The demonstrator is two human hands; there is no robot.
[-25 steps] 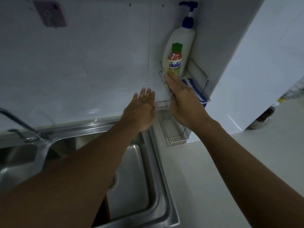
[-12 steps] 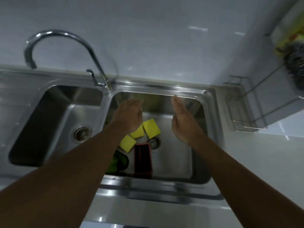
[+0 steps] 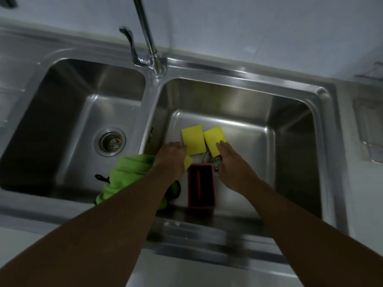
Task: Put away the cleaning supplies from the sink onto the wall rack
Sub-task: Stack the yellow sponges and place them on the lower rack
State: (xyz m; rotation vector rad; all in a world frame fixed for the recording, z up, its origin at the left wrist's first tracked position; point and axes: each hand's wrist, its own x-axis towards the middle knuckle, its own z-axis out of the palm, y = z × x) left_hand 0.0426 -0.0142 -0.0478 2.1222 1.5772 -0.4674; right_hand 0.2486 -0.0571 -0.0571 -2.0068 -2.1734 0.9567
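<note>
Right hand (image 3: 230, 162) lies relaxed, fingertips touching the right yellow sponge (image 3: 214, 139) in the sink basin (image 3: 290, 125), centre frame. Left hand (image 3: 171, 157) curls against the left yellow sponge (image 3: 193, 139); its grasp is hidden.

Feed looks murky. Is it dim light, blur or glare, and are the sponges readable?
Head view: dim overall, but the yellow sponges read clearly; glare streaks the right basin floor; the sink's front rim and the wall rack far right are blurred; wide lens bows straight edges.
</note>
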